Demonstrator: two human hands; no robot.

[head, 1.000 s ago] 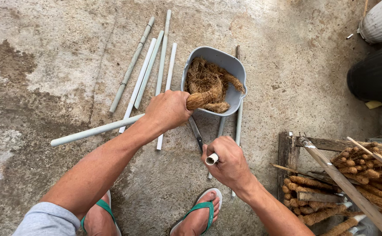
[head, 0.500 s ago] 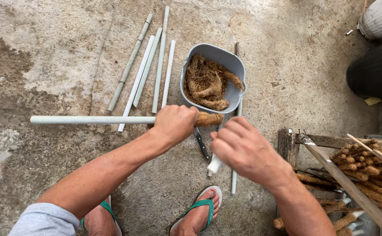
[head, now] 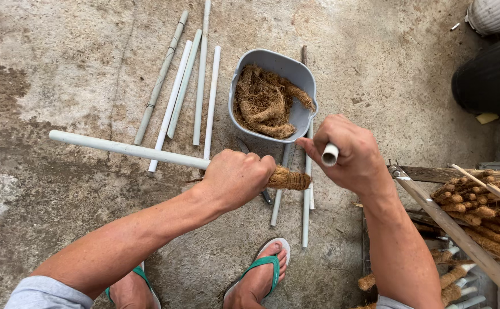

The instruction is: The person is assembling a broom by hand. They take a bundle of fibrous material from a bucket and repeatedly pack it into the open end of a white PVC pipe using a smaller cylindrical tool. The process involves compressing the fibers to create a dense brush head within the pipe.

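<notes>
The left hand (head: 235,177) was clenched around a long white pipe (head: 124,149), whose right end was wrapped in brown coconut fibre (head: 289,179). The right hand (head: 350,154), just right of that end, grasped a short white tube (head: 330,154). Farther, a grey tub (head: 273,60) held loose coir (head: 261,103). To its left, five more white pipes (head: 184,86) lay on the concrete floor (head: 61,57).
</notes>
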